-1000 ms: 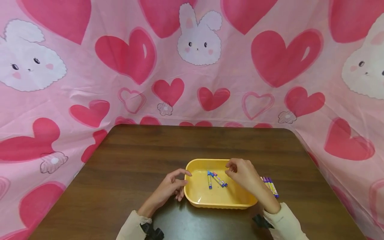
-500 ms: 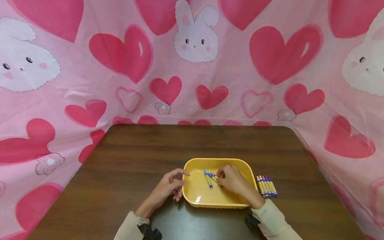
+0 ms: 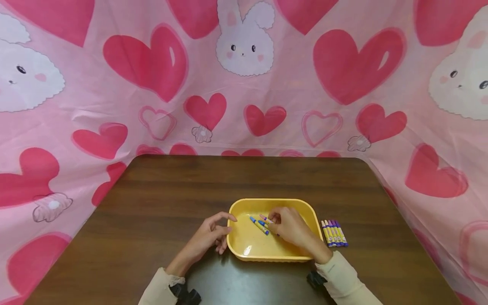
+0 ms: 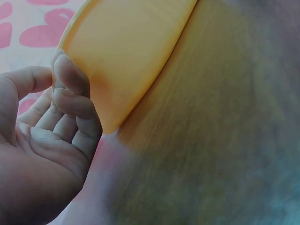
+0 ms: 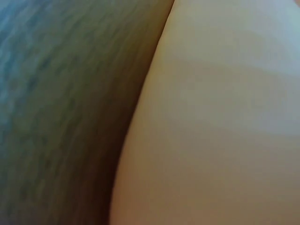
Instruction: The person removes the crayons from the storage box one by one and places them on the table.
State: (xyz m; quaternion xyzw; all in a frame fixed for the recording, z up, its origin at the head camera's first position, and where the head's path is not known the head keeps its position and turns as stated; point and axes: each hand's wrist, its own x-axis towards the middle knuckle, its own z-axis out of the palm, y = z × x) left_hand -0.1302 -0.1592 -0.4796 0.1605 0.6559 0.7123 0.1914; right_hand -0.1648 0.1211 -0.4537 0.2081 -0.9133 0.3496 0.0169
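Note:
A yellow plastic tray (image 3: pixel 244 250) sits on the table. My left hand (image 3: pixel 207 237) is at its left end, the index finger over the rim and the thumb against the outside; the left wrist view shows the curled fingers at the tray wall (image 4: pixel 126 51). Inside the tray, my right hand (image 3: pixel 291 226) is over the crayons, its fingertips pinching a pink crayon (image 3: pixel 264 217) whose tip sticks out. A blue crayon (image 3: pixel 259 225) lies slanted to the left, and another blue crayon (image 3: pixel 262 223) is partly hidden by the fingers. The right wrist view shows no fingers.
Several crayons (image 3: pixel 334 233), pale to purple at the tips, lie side by side on the table right of the tray. The dark brown table (image 3: pixel 183 182) reaches back to a pink cloth (image 3: pixel 228 144) with hearts and rabbits.
My right hand has come down and left onto the crayons. The left blue crayon has turned from nearly upright to slanted. My left hand stays at the tray's end.

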